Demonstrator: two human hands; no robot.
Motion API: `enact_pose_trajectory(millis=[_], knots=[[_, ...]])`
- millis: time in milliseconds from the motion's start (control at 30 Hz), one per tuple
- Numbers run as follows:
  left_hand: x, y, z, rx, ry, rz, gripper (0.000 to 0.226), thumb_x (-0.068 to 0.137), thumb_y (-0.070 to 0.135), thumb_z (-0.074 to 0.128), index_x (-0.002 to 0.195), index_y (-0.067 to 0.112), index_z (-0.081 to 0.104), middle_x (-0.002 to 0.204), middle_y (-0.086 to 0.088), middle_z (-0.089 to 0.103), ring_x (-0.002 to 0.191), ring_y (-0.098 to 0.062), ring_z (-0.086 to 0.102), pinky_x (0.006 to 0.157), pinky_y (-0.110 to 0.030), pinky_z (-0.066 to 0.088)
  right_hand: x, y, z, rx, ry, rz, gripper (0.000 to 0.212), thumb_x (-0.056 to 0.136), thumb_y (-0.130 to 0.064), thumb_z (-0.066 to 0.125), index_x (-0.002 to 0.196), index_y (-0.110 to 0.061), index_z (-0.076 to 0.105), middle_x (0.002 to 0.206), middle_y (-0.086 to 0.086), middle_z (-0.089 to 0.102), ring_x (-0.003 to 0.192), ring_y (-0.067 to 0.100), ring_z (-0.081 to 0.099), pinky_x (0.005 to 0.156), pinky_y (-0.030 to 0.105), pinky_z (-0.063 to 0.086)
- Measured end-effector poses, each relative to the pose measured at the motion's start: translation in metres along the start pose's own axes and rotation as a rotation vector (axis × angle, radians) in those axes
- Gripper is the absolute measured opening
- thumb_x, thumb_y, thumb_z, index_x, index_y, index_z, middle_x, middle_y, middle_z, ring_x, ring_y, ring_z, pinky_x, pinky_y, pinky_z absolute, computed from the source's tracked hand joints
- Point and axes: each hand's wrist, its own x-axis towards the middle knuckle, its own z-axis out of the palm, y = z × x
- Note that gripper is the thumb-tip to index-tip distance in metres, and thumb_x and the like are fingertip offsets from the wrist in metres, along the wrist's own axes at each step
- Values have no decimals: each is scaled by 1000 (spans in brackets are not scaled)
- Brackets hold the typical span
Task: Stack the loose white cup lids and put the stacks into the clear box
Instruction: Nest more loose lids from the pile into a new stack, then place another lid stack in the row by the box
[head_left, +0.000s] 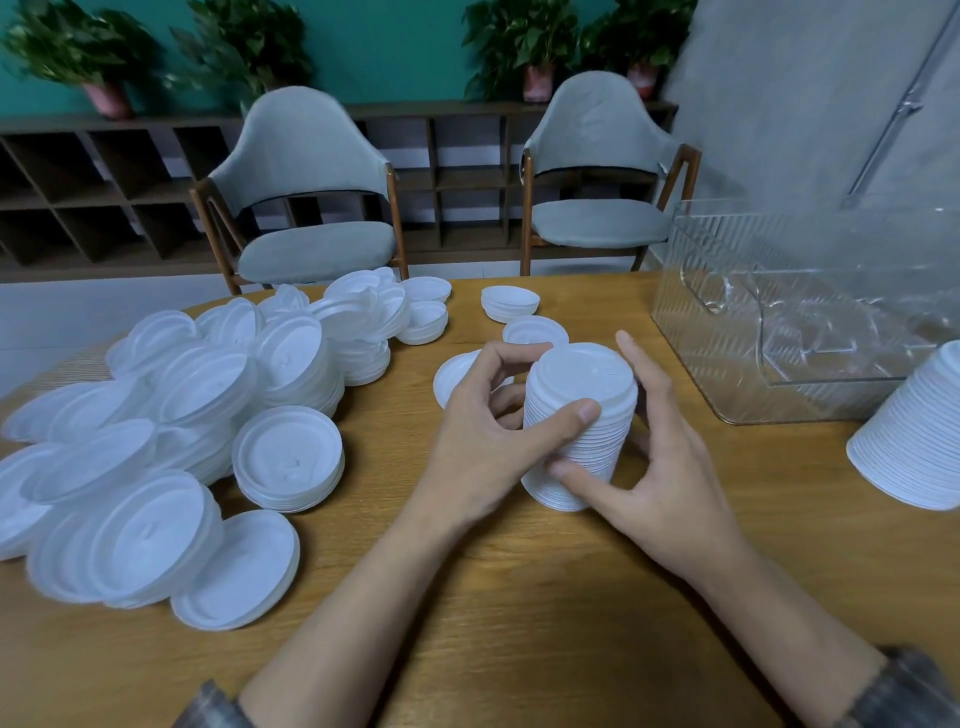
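Observer: Step?
Me: Squaring one tall lid stack (582, 410), upright on the desk (519, 597); my fingers (566, 423), left hand (483, 436) and right hand (665, 473), curled round it.
Observer: Next?
Me: Likely lift it right, kept straight, into the clear box (810, 312). Loose lids (208, 415) lie left.

A big lid pile (182, 415) fills the table's (519, 597) left. The box (805, 322) and a tall stack (914, 441) block the right. The near middle is bare.

No text, label, brand or number is legible — none anywhere.
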Motion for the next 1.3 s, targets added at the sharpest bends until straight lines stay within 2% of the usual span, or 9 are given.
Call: enact_pose_trajectory(millis=[167,300,367,500,667,833,933,1067,1300], knots=[[0,-3,-1,-9,3,26,50,80,17,86,123,11,62,128,0,68,109,-10,73,86,-18,55,-11,1,2,-123,-48,22,127,72,-46,93,161,-50,3,163,-16,35,145,3,42,114,40,46],[-4,-9,0,21,-17,68,50,87,27,83,129,17,58,127,8,68,114,-8,70,91,-20,53,-14,-2,6,-148,-76,66,134,71,-46,93,159,-54,-9,159,-20,34,135,-6,43,101,0,33],[-7,-15,2,109,-68,95,49,95,36,73,138,23,53,125,19,67,118,-5,66,97,-22,50,-15,-4,8,-142,-56,80,133,72,-47,92,160,-51,-7,151,-21,41,125,-7,49,92,-4,33],[-6,-23,-1,228,-132,87,65,96,57,63,153,37,40,134,25,63,128,-4,60,109,-31,46,-15,-6,8,-137,-14,57,129,71,-49,93,159,-53,-1,150,-24,44,128,6,59,101,16,46],[-9,-23,-2,308,-146,125,55,105,54,49,154,34,38,131,21,65,124,7,58,100,-8,40,-22,-3,-8,-202,12,55,135,68,-39,97,161,-47,0,154,-26,35,138,7,50,110,29,46],[-8,-30,-3,468,-103,185,20,106,34,61,114,22,74,101,14,75,95,-4,68,82,-14,47,-35,3,-29,-253,48,74,140,64,-38,98,161,-48,-2,148,-37,32,136,11,52,110,41,49],[-10,-36,-2,614,-141,193,10,97,22,72,89,21,78,81,9,74,78,-10,64,68,-10,41,-43,5,-42,-290,68,105,141,64,-36,99,161,-46,-3,148,-30,35,134,12,53,109,42,49],[-9,-41,-1,667,-161,213,12,95,18,73,84,18,78,73,5,73,74,-14,61,66,-12,42,-52,13,-66,-329,129,159,140,65,-35,98,158,-54,-4,149,-23,38,133,14,54,109,40,49],[-6,-46,-1,660,-191,235,17,99,22,71,83,19,78,77,9,73,74,-12,60,67,-16,41,-57,29,-102,-392,256,233,139,66,-34,98,161,-46,-3,157,-8,44,135,19,54,111,49,47]])
